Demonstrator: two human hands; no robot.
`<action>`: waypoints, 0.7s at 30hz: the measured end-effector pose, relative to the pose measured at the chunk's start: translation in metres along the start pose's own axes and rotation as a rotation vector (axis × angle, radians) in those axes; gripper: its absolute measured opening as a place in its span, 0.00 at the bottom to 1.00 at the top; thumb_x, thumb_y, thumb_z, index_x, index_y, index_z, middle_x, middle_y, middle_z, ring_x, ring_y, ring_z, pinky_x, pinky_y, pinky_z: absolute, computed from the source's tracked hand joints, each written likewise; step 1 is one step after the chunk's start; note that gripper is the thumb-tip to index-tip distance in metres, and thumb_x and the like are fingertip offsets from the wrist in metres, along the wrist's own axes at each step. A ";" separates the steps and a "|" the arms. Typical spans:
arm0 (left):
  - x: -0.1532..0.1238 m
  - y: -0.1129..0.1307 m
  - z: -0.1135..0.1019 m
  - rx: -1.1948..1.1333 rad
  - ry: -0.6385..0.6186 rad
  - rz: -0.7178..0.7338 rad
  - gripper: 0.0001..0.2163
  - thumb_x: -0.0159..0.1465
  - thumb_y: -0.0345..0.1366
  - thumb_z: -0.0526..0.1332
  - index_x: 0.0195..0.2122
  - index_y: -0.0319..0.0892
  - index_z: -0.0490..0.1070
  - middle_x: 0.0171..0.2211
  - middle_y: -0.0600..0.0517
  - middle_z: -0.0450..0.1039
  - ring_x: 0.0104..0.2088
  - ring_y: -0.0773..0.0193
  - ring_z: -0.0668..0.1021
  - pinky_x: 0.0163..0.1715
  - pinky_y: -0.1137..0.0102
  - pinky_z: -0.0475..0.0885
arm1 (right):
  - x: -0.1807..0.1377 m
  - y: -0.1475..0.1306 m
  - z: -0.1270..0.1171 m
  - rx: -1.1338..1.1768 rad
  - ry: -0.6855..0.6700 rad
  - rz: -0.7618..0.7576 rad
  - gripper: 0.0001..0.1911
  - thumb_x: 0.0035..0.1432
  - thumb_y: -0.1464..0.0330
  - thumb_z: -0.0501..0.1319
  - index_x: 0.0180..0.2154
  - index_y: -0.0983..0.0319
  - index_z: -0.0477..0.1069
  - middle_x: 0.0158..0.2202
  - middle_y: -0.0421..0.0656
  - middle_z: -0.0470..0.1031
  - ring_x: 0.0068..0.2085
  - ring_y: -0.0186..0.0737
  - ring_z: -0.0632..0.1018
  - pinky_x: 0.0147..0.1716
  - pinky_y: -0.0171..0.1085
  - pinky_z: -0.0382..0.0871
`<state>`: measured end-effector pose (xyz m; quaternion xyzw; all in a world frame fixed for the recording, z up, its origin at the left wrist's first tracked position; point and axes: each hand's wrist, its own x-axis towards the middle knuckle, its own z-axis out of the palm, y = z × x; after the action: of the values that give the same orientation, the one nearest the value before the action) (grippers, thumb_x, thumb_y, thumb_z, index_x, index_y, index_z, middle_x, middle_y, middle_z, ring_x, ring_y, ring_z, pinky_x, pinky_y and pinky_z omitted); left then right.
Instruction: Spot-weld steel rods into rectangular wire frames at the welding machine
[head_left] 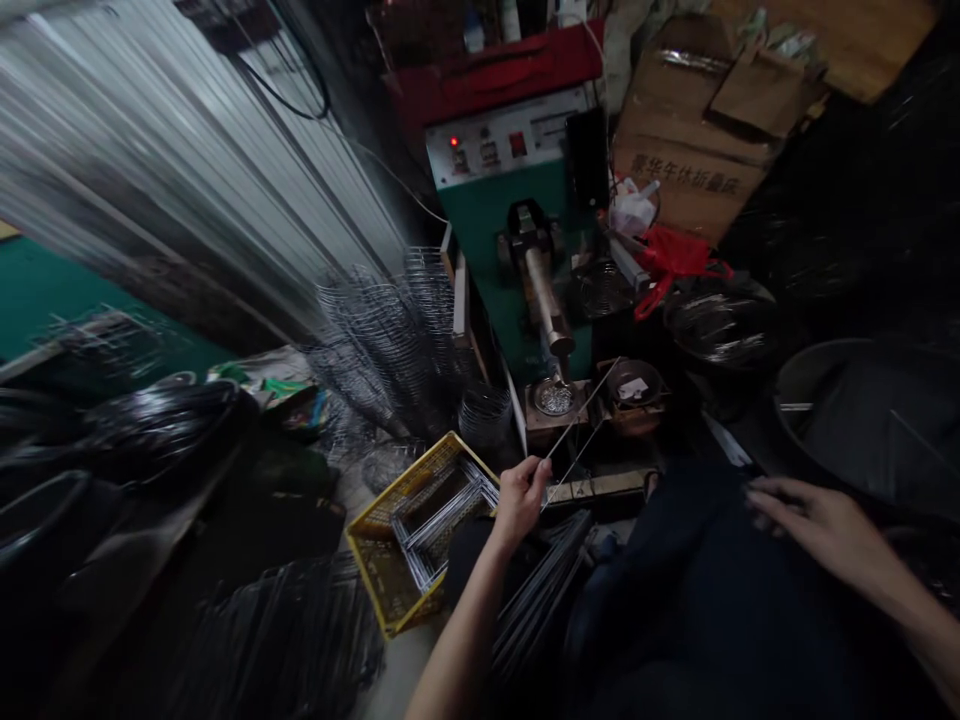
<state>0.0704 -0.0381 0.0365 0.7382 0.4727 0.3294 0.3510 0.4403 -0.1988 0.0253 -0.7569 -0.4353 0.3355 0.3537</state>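
Observation:
My left hand [520, 495] is closed on thin wire rods [581, 425] that point up and right toward the green and red machine [517, 200]. The rods' far ends reach near a small dish of metal bits [555, 398] under the machine's steel arm [544, 290]. Just left of the hand, a yellow crate [382, 575] holds wire frames [439, 515]. My right hand [814, 520] rests flat on my dark-clothed lap, fingers stretched out and holding nothing.
Stacked wire racks [390, 340] stand left of the machine. A cardboard box [697, 130] and a red bag [671, 255] sit at the back right. A dark tub [862, 420] is on the right, black wire coils [150, 420] on the left.

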 end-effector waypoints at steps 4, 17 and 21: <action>0.000 0.003 0.003 0.027 0.016 0.018 0.19 0.67 0.45 0.51 0.23 0.40 0.66 0.19 0.58 0.55 0.22 0.70 0.60 0.24 0.73 0.56 | 0.052 -0.075 0.084 0.242 -0.106 -0.139 0.19 0.46 0.50 0.65 0.27 0.61 0.74 0.21 0.41 0.72 0.20 0.36 0.71 0.20 0.35 0.65; 0.005 -0.013 -0.012 0.050 0.063 0.004 0.18 0.67 0.43 0.50 0.21 0.42 0.60 0.18 0.59 0.52 0.21 0.71 0.59 0.23 0.72 0.54 | 0.109 -0.140 0.192 0.688 -0.265 -0.094 0.21 0.46 0.52 0.67 0.24 0.62 0.65 0.17 0.31 0.57 0.16 0.24 0.56 0.14 0.28 0.46; 0.011 -0.016 -0.010 0.028 0.071 0.001 0.19 0.68 0.43 0.50 0.21 0.42 0.59 0.19 0.59 0.52 0.21 0.71 0.59 0.23 0.71 0.53 | 0.115 -0.142 0.194 0.709 -0.244 -0.100 0.20 0.46 0.53 0.69 0.25 0.63 0.68 0.17 0.32 0.59 0.17 0.25 0.57 0.15 0.29 0.46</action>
<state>0.0583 -0.0206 0.0305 0.7310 0.4892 0.3490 0.3234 0.2681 0.0040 0.0178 -0.5198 -0.3677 0.5353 0.5550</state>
